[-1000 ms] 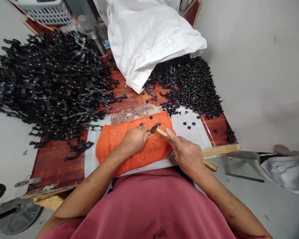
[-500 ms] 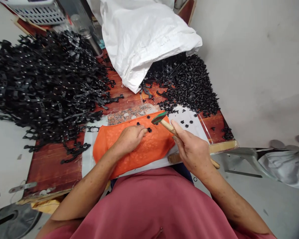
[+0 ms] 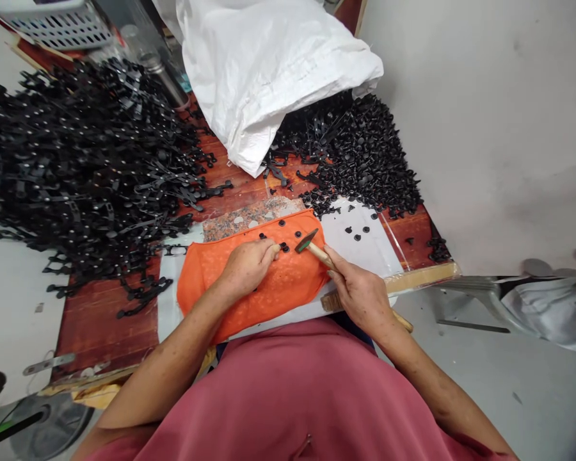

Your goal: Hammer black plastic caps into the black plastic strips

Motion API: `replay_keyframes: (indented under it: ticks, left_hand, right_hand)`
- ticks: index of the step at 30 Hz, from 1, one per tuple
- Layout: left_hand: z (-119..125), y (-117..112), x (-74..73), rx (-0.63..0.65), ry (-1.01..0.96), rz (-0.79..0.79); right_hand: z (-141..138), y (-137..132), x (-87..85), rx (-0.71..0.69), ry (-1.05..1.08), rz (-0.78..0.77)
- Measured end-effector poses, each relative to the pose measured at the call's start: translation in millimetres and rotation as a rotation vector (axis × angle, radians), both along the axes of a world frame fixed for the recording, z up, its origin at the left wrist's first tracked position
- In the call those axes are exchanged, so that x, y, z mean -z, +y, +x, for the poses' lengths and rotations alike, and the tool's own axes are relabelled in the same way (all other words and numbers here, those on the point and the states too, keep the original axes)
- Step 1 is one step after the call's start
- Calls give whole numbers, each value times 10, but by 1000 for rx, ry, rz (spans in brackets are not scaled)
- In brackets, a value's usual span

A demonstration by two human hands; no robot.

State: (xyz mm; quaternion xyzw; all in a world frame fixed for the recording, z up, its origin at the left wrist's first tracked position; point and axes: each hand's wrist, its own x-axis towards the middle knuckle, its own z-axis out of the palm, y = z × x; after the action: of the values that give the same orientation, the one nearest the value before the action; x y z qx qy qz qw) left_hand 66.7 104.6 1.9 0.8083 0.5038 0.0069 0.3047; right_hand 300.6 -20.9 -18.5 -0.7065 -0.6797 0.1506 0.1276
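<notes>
Right hand [image 3: 363,294] grips one hammer [image 3: 320,255] over one orange cloth [image 3: 283,288].

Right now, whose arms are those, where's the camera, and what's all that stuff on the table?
There's no machine here, just a person's own two hands, seen by a camera worn on their head, looking forward and down. The right hand holds a hammer. The left hand rests over an orange cloth, fingertips beside small black pieces; I can't tell if they pinch one. On the red-brown table, behind the cloth, are two black piles, left and right, and a white sack.
</notes>
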Motion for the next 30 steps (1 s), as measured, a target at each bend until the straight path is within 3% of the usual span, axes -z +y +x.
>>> replay_keyframes:
  ticks: [24,30]
  left_hand:
    - [81,-67,-22,53,215,118]
    - [82,-74,2,60,208,150]
  right_hand:
    - [-5,-9,69,35,71,-31]
    - [33,31,-99,-13,25,-24]
